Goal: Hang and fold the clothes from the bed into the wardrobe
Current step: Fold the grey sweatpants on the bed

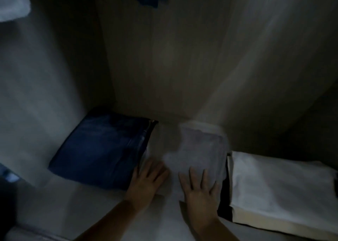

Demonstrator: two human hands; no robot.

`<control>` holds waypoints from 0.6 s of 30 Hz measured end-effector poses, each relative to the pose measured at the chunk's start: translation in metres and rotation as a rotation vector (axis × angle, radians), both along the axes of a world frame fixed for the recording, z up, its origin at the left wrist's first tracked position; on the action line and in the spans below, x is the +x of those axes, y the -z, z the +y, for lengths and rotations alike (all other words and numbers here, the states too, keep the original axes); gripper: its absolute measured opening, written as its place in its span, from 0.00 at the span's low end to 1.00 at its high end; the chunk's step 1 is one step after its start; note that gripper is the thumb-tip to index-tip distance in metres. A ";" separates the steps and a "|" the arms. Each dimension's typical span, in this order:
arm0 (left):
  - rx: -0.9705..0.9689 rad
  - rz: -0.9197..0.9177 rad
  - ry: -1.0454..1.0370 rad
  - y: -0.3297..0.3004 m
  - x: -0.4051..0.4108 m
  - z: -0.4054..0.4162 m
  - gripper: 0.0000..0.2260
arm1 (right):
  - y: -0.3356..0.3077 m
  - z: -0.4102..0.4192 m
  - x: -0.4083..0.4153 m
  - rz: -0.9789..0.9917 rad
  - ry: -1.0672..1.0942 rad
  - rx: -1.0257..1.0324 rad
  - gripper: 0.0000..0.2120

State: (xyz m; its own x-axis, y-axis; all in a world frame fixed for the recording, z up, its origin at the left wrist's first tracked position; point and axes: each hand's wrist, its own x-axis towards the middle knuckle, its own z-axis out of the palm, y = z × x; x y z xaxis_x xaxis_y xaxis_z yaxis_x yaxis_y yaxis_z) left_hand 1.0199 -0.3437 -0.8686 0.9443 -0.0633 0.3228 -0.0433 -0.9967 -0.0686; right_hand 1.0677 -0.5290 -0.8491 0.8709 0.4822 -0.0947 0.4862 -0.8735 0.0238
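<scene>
Dim wardrobe shelf (102, 207): blurred pale garment (199, 149) under both hands.

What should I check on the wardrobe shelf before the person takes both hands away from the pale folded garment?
1. Pale folded garment lies flat on the shelf: ok, though blurred.
2. It sits between the folded blue jeans and the white folded stack, overlapping neither: cannot tell.
3. Left hand flat, gripping nothing: ok.
4. Right hand flat on the garment's near edge: ok.
5. Jeans lie square to the shelf: not ok, angled.
6. Garment reaches the back wall: cannot tell.
</scene>
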 end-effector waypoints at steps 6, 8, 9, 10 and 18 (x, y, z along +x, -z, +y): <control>-0.020 0.107 0.008 -0.001 -0.012 0.002 0.21 | 0.010 -0.001 -0.009 -0.039 -0.073 -0.042 0.40; -0.006 0.300 -0.038 -0.014 -0.012 -0.002 0.32 | -0.006 0.001 -0.012 0.048 -0.087 -0.033 0.43; -0.012 0.418 -0.064 -0.027 -0.011 -0.005 0.38 | -0.022 0.003 -0.012 0.088 -0.082 -0.061 0.44; -0.009 0.525 -0.076 -0.042 -0.011 -0.010 0.39 | -0.036 0.003 -0.012 0.124 -0.106 -0.120 0.40; -0.087 0.854 0.013 -0.208 -0.080 -0.061 0.36 | -0.210 -0.025 -0.076 0.514 -0.171 -0.351 0.32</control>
